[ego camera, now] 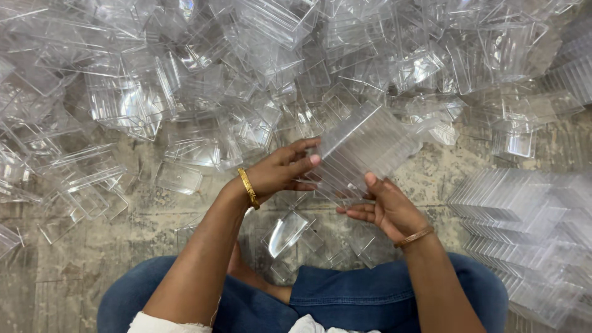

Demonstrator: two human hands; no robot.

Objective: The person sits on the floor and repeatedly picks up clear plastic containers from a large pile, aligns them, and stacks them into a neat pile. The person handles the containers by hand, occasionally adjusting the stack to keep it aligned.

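Both hands, left hand and right hand, have fingers closed on a nested stack of clear plastic trays; a stacked row lies finished at the right, while a large loose heap of trays on the floor remains.

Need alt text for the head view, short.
Two bare hands, left hand and right hand, hold a nested stack of clear plastic trays above the person's lap. Loose clear trays litter the worn floor ahead, and a neat stacked row lies to the right.
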